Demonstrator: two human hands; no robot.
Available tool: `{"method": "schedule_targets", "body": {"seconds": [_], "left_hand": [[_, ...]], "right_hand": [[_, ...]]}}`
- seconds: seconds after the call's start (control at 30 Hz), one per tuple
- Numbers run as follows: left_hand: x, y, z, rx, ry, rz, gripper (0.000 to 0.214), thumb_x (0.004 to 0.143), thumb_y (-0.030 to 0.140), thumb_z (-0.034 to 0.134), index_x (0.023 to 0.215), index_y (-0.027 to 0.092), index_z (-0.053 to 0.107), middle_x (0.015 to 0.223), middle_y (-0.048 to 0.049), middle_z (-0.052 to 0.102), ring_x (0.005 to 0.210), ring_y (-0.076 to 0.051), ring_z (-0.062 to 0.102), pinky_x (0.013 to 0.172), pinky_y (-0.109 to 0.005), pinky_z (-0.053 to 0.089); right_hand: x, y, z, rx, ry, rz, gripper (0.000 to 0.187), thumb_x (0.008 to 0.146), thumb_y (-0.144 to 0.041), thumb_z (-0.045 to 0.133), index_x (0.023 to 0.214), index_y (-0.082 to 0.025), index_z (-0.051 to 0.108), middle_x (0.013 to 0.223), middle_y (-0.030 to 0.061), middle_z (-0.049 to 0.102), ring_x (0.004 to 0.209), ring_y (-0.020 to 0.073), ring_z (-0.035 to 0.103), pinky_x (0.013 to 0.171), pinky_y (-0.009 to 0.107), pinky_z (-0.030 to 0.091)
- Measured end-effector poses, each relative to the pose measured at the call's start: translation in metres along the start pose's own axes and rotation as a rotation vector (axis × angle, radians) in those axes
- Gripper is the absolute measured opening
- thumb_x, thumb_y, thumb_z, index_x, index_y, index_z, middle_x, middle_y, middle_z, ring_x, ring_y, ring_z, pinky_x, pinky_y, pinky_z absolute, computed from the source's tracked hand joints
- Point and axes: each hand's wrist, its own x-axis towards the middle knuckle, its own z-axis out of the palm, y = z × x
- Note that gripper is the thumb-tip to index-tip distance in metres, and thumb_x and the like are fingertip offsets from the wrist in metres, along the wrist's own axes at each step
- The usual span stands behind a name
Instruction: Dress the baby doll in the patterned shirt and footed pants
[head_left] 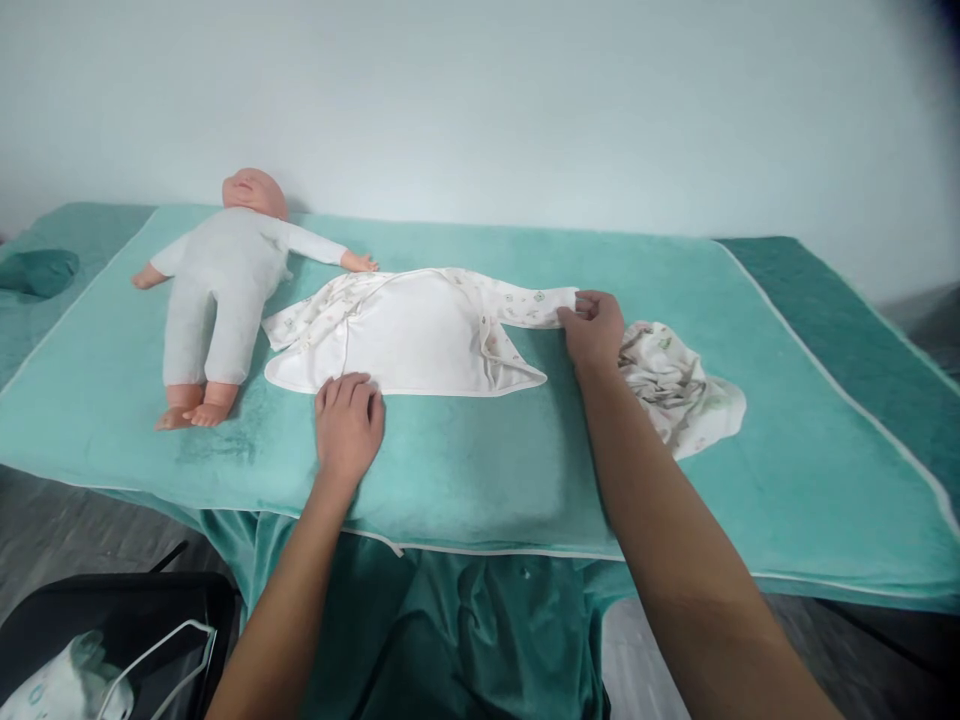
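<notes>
A white baby shirt (416,335) with small prints on its sleeves lies spread open on the green-covered table, its plain inside facing up. My right hand (596,330) pinches the cuff of the right-hand sleeve, which is stretched straight out. Along the lower hem, toward the left, my left hand (349,420) rests with its fingers laid on the edge of the cloth. The other sleeve slants down to the left and looks slightly wrinkled. Just left of the shirt, a baby doll (225,265) in a white body lies on its back, one arm reaching close to the shirt.
A crumpled printed cloth (679,390) lies beside my right forearm, partly behind it. The green cover (480,480) hangs over the table's front edge. At lower left, a black chair (112,600) holds a white printed cloth (71,685) and a white hanger (202,630).
</notes>
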Motion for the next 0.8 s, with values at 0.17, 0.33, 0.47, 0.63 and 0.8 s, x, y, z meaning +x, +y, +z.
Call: {"method": "schedule_targets", "body": {"seconds": [0.17,0.33,0.47,0.63,0.8], "left_hand": [[0.000,0.000,0.000,-0.004,0.000,0.004,0.016,0.099,0.024,0.052,0.100,0.022,0.067,0.121,-0.0093,0.073,0.119,-0.028,0.062,0.116,-0.050,0.037],[0.000,0.000,0.000,0.022,0.001,0.012,0.015,0.099,0.025,0.052,0.100,0.022,0.067,0.121,-0.0087,0.073,0.118,-0.028,0.062,0.115,-0.049,0.038],[0.001,0.000,0.000,0.029,0.001,0.011,0.014,0.099,0.024,0.053,0.099,0.022,0.067,0.120,-0.0083,0.073,0.116,-0.028,0.062,0.115,-0.049,0.039],[0.001,0.002,0.000,0.039,-0.004,0.008,0.014,0.099,0.025,0.053,0.099,0.023,0.067,0.121,-0.0079,0.073,0.116,-0.028,0.063,0.114,-0.049,0.039],[0.002,0.003,0.000,0.035,0.000,-0.002,0.013,0.099,0.025,0.054,0.099,0.023,0.067,0.121,-0.0081,0.073,0.116,-0.028,0.062,0.113,-0.049,0.039]], "right_hand": [[0.015,0.000,0.005,0.048,0.050,-0.041,0.037,0.075,-0.020,0.057,0.111,-0.022,0.055,0.104,0.0073,0.066,0.086,0.0205,0.064,0.087,0.041,0.055],[0.038,0.002,0.016,0.090,0.081,-0.040,0.039,0.075,-0.013,0.052,0.113,-0.023,0.054,0.107,0.0099,0.067,0.091,0.0242,0.067,0.089,0.047,0.055],[0.050,0.010,0.022,0.041,0.089,-0.061,0.042,0.076,-0.010,0.047,0.116,-0.020,0.054,0.110,0.0105,0.067,0.096,0.0235,0.068,0.094,0.046,0.053],[0.035,0.004,0.019,-0.117,0.127,-0.188,0.053,0.082,-0.010,0.043,0.134,-0.016,0.054,0.141,0.0175,0.060,0.131,0.0266,0.057,0.114,0.048,0.041],[0.002,-0.023,0.024,-0.294,-0.205,-0.564,0.047,0.100,-0.030,0.040,0.144,-0.019,0.054,0.158,0.0138,0.051,0.148,0.0265,0.043,0.124,0.050,0.031]]}}
